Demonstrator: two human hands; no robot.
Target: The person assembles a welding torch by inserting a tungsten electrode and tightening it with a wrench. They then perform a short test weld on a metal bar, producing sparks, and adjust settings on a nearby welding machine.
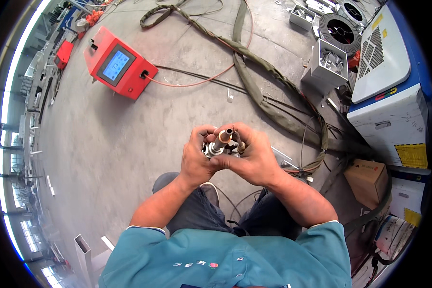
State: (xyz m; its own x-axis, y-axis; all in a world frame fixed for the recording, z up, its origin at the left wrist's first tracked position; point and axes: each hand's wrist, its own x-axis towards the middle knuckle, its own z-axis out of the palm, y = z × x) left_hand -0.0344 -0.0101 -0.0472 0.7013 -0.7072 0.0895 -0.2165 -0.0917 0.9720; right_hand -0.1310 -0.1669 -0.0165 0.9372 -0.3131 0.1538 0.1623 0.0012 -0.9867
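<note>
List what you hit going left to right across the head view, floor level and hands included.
Red box with a screen → left hand → copper-tipped nozzle held in both hands → right hand → grey metal box → white and blue machine.

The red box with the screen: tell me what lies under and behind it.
The red box sits on the grey concrete floor. A thin orange cable and dark cables leave its right side. Behind it lies a smaller red unit; its underside is hidden.

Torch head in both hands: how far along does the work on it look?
Mid-step, apparently. The torch head, copper nozzle up, is held off the floor, gripped by the left hand and right hand. Still lying about: the sheathed cable and red control box. What has been finished cannot be told.
</note>
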